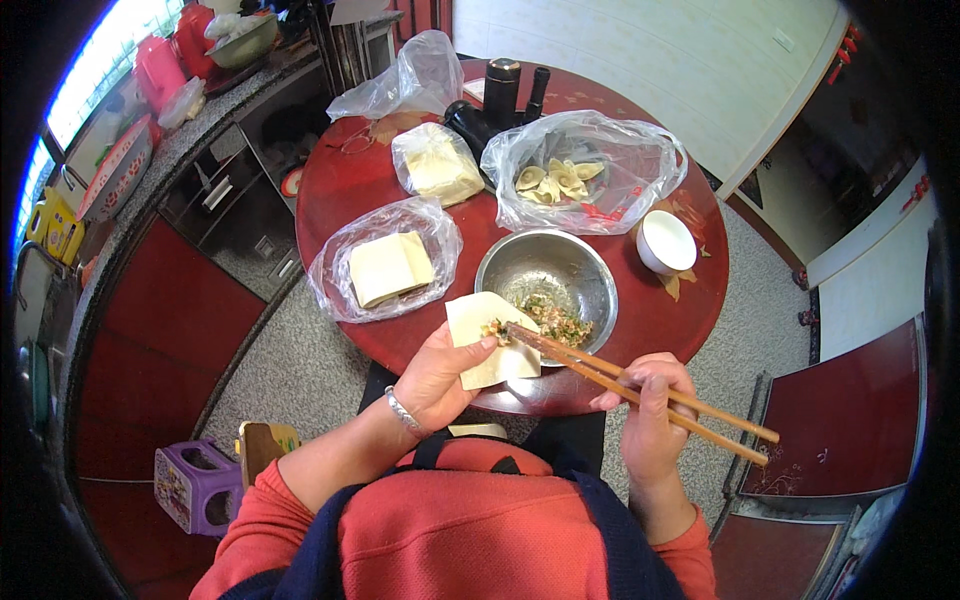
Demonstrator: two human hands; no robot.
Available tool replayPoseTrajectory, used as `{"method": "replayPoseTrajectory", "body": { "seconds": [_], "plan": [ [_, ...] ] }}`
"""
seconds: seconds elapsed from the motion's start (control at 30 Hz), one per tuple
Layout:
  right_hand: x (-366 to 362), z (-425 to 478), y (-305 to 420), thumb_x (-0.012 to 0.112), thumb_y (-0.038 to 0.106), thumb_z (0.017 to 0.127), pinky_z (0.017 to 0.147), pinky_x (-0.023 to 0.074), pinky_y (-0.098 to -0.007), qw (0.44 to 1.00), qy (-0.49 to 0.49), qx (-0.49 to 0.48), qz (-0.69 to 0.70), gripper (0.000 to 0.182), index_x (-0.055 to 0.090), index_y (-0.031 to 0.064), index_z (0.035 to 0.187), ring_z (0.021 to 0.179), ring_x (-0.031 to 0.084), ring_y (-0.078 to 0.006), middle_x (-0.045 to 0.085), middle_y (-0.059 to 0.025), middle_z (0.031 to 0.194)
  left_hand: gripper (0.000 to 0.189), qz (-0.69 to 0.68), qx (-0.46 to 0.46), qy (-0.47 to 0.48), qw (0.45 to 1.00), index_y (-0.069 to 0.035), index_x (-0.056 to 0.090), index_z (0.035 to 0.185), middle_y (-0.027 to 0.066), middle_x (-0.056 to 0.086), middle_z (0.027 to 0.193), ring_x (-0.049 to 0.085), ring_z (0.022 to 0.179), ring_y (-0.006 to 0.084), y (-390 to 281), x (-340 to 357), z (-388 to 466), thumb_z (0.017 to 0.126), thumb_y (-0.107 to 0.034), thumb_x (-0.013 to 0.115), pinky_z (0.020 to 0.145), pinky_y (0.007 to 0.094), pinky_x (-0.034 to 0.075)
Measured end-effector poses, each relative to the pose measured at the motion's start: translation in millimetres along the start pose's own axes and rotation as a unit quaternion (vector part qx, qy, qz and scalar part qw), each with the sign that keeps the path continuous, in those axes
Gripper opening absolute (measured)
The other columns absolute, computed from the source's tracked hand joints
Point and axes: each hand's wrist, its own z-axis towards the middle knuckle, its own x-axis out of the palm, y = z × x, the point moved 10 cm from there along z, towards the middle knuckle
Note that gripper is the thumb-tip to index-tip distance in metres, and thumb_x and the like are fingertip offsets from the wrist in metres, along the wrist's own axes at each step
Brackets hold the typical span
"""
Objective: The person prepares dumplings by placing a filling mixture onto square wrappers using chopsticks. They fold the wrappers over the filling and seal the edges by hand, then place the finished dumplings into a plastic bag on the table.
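Observation:
My left hand point(441, 373) holds a square dough wrapper point(480, 367), its thumb on top near a small dab of minced filling point(493, 330). In my right hand point(654, 409) is a pair of wooden chopsticks point(600, 371), their tips touching the filling on the wrapper. Just beyond the wrapper sits a stainless steel bowl point(525, 255) with more minced filling point(559, 321) gathered at its near right side. A stack of wrappers point(390, 266) lies on an opened plastic bag to the left. Several folded dumplings point(559, 180) rest in a clear plastic bag point(637, 199) behind the bowl.
The round red table point(645, 330) also bears a white bowl point(666, 241), a bagged wrapper stack point(441, 169), a crumpled plastic bag point(424, 75) and a black stand point(501, 94). A purple stool point(196, 480) stands at lower left. A granite counter point(225, 105) runs along the left.

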Motion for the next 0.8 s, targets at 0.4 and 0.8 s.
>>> {"method": "replayPoseTrajectory", "body": {
  "seconds": [0.4,0.8],
  "plan": [
    [23,-10,16,0.055,0.016,0.094,0.060,0.0528,-0.0294,0.964,0.067,-0.140,-0.216,0.016,0.058,0.0008,0.094,0.067,0.061,-0.0178,0.059,-0.0110,0.089,0.042,-0.020,0.018,-0.004,1.000,-0.003,0.046,0.127,0.0105,0.057,0.121,0.057,0.113,0.0240,-1,-2,0,0.087,0.001,0.059,0.099,0.0398,0.048],
    [61,-30,20,0.063,0.021,0.089,0.063,0.0508,-0.0312,0.881,0.235,-0.292,-0.289,0.018,0.061,0.0033,0.094,0.073,0.062,-0.0214,0.059,-0.0091,0.090,0.042,0.008,-0.010,-0.024,1.000,-0.001,0.045,0.128,0.0138,0.057,0.122,0.057,0.113,0.0255,1,-12,-2,0.086,0.003,0.051,0.100,0.0389,0.045]
  ]
}}
